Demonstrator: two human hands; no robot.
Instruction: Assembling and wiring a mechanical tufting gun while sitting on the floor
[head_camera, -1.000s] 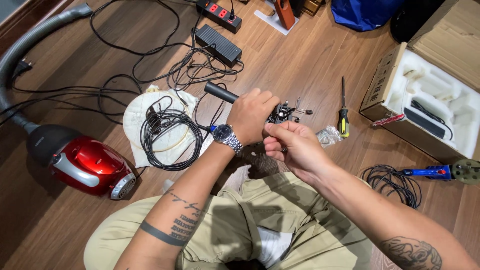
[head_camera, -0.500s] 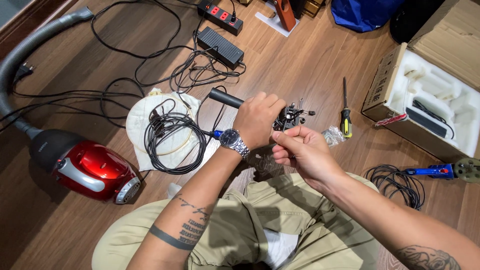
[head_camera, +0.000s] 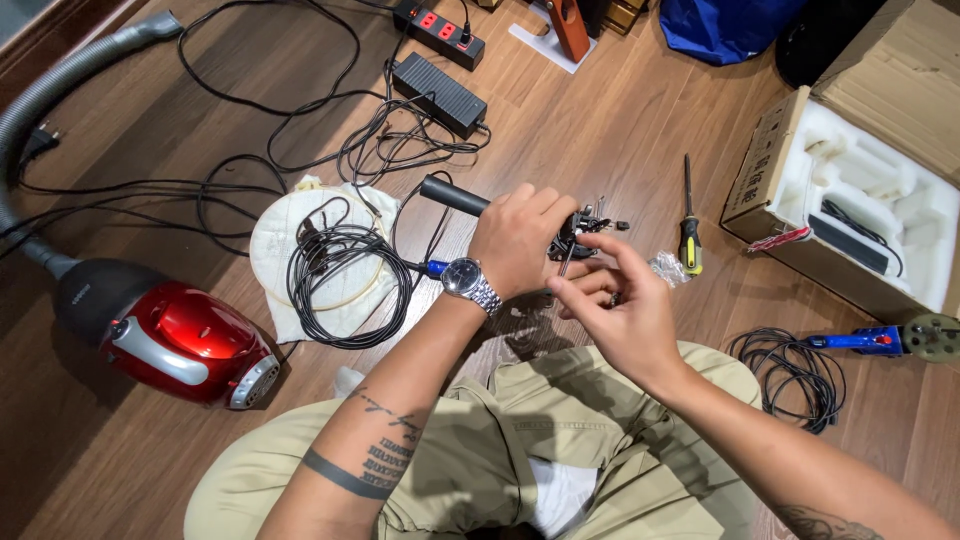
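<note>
Person sits on wood floor (head_camera: 640, 130), legs in khaki trousers at bottom of view.

Left hand (head_camera: 520, 238), w/ steel watch (head_camera: 467, 279) on wrist, is closed round a small black gadget (head_camera: 583, 225) w/ thin metal bits sticking out to the right; it's held above the floor, just over the knees. A black handle (head_camera: 452, 196) pokes out from behind the left hand, up-left; can't tell if it's part of the gadget.

Right hand (head_camera: 615, 310) sits just below-right of the gadget, fingers (head_camera: 600, 283) pinched together at a thin rod hanging from it; thumb and forefinger closed, whether they grip the rod or only touch it can't tell.

Round about:
- Coiled black cable (head_camera: 345, 275) on a white cloth (head_camera: 275, 235), left of the left hand.
- Red vacuum (head_camera: 175, 335) further left, grey hose (head_camera: 60, 90) curving to top-left.
- Black power brick (head_camera: 440, 92) and power strip (head_camera: 440, 22) at top, loose black leads between.
- Screwdriver (head_camera: 689, 230), yellow-black grip, on floor right of the gadget; small clear bag (head_camera: 665, 267) just beside it.
- Open cardboard box (head_camera: 765, 175) w/ white foam insert (head_camera: 880, 215) at right.
- Blue-handled tool (head_camera: 880, 340) near the box, second cable coil (head_camera: 790, 372) by the right forearm.
- Blue bag (head_camera: 730, 25) at top.
</note>
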